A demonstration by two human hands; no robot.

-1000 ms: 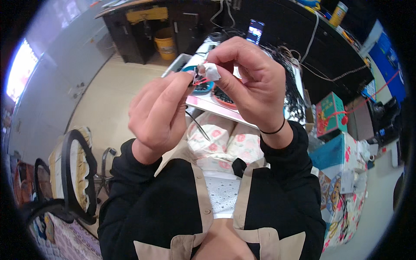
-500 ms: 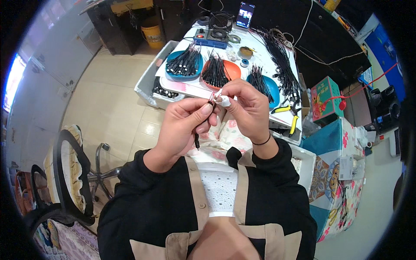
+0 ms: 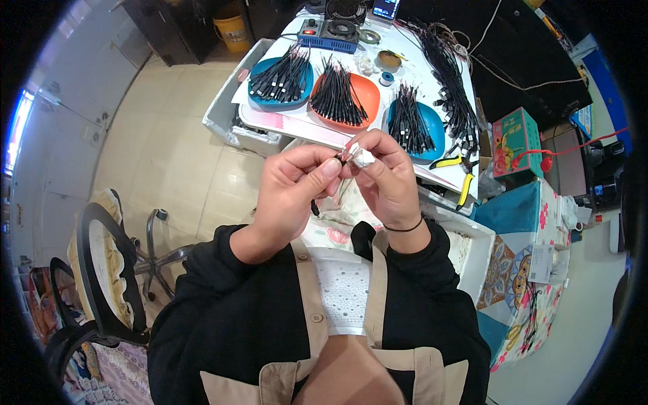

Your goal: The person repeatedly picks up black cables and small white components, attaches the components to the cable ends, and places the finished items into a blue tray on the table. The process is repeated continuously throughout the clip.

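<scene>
My left hand [image 3: 287, 192] is closed, pinching a short black cable [image 3: 315, 208] between thumb and fingers. The cable's lower tip hangs out below the fingers, and most of its length is hidden in the hand. My right hand [image 3: 395, 189] meets it fingertip to fingertip, thumb and forefinger pressed together at the cable's thin wire ends. A crumpled white scrap [image 3: 363, 158], tissue or tape, sits at the right thumb and fingertip. Both hands are raised over my lap, in front of the table's near edge.
Black cables lie in a left blue tray [image 3: 254, 98], an orange tray [image 3: 368, 108] and a right blue tray [image 3: 436, 138] on the white table. Yellow-handled pliers [image 3: 464, 189] rest at its right corner. Behind stand a blue device [image 3: 328, 42] and a solder spool [image 3: 386, 78]. An office chair [image 3: 101, 270] is at left.
The view has shifted, so the table and trays appear lower in it. The hands stay joined at the wire ends. Less of the cable's tail shows below my left hand.
</scene>
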